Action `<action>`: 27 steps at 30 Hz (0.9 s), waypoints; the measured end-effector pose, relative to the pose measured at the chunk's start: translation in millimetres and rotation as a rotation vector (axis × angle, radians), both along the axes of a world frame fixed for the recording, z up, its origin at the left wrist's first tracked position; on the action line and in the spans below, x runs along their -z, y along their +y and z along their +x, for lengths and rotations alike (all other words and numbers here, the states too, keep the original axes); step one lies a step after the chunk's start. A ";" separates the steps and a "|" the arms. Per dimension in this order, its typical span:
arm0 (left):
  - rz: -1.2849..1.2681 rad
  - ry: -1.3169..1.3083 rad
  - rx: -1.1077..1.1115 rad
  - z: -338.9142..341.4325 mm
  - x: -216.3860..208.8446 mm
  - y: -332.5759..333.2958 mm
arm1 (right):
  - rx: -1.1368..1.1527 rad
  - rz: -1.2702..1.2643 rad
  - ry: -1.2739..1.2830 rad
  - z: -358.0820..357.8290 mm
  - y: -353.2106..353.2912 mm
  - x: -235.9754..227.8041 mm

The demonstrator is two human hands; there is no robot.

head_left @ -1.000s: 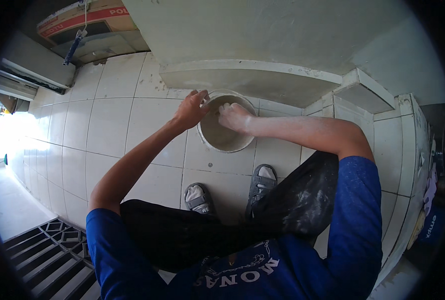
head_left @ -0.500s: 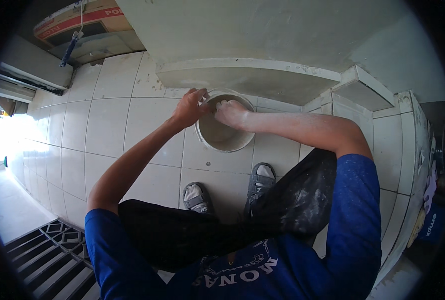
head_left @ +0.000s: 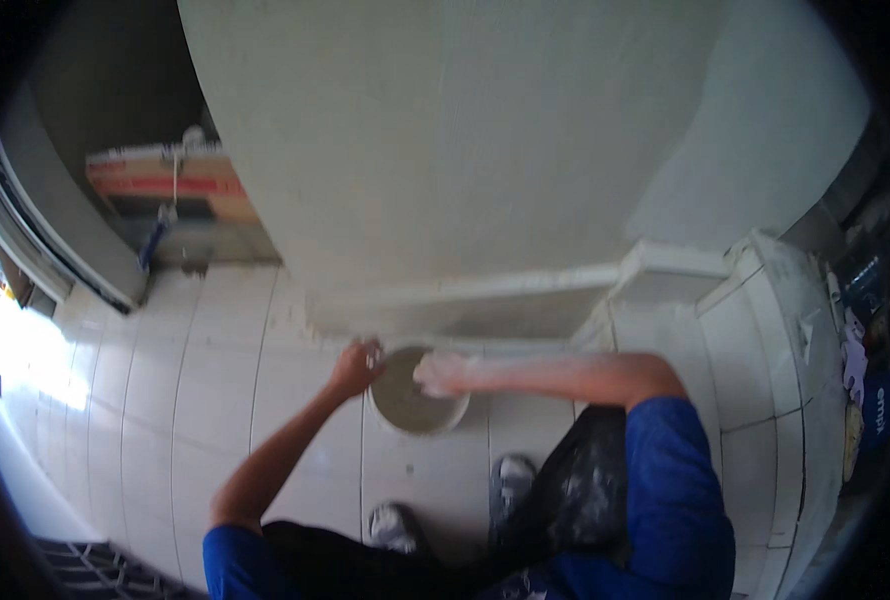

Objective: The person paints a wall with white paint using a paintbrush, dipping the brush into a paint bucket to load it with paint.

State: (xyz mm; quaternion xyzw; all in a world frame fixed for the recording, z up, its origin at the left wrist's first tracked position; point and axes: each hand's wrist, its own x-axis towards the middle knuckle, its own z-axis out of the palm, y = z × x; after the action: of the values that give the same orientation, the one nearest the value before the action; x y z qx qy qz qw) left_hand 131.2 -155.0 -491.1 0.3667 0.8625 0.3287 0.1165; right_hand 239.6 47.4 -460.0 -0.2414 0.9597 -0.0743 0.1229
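A whitish round bucket (head_left: 423, 426) stands on the tiled floor in front of my feet, its inside pale and grey. My left hand (head_left: 355, 368) is closed at the bucket's left rim, fingers curled at its upper edge; motion softens the detail. Over the bucket's mouth, on its right side, is my right hand (head_left: 443, 374), coated with white powder or paste. Its fingers are bent together, and whatever may be in them is hidden. The whitish coating runs up my right forearm.
A pale wall (head_left: 445, 160) with a low ledge (head_left: 525, 283) rises beyond the bucket. Farther left, a cardboard box (head_left: 190, 185) leans near a blue-handled roller (head_left: 152, 243). A tiled ledge (head_left: 780, 330) bounds the right, with assorted items behind it. My sandalled feet (head_left: 395, 528) are close by.
My view has tilted up, showing more wall and placing the bucket and hands lower. My left hand stays by the rim; my right hand remains at the bucket's mouth.
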 end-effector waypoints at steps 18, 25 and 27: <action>-0.079 -0.690 -0.018 -30.9 -14.6 -26.8 | 0.635 -0.912 -0.684 35.1 96.7 -69.7; -0.048 -0.832 0.124 -59.9 3.0 -42.5 | 0.744 -1.466 -0.646 40.3 106.9 -151.1; -0.083 -0.930 -0.033 -44.2 -29.5 -34.2 | 0.729 -1.471 -0.666 42.7 110.5 -166.1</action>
State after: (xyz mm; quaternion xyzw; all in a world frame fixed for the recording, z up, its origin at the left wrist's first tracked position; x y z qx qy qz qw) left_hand 87.0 -189.2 -461.6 0.1615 0.7368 0.4251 0.5003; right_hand 282.3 157.9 -293.9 0.0956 0.6005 -0.7736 0.1782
